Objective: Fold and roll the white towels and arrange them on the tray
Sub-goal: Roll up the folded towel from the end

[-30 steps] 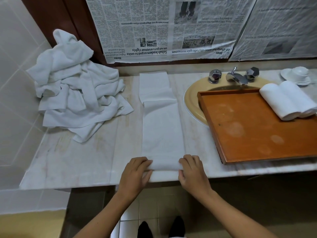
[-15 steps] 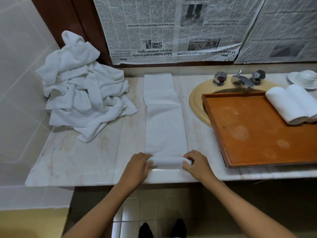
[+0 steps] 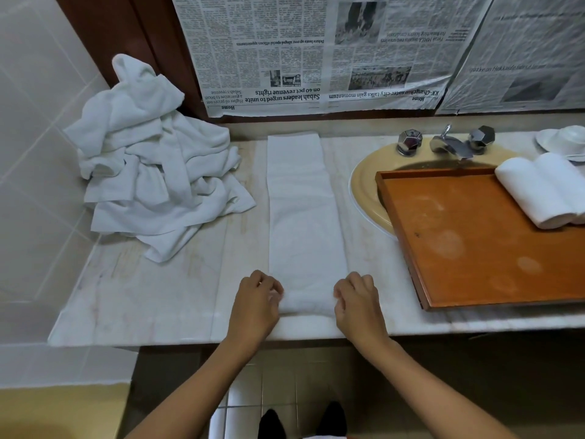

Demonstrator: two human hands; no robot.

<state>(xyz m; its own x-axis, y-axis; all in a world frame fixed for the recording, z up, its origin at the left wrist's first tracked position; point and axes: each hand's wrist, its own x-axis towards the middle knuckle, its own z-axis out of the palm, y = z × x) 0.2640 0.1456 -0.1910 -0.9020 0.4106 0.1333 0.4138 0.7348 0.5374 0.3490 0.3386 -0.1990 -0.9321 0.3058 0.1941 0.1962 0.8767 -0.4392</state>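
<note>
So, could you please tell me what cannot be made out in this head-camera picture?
- Head view: the rolled towels on the tray run past the right edge, so their number is unsure.
- Head view: the left hand and right hand grip the folded towel and hide its rolled end's sides.
- Head view: the towel pile hides its count in its own folds.
- Head view: the tray covers most of the sink.

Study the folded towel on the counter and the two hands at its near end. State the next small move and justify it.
Probably push the rolled end forward by a turn: the left hand and right hand grip its two sides, while most of the folded towel lies flat and unrolled ahead of them.
</note>
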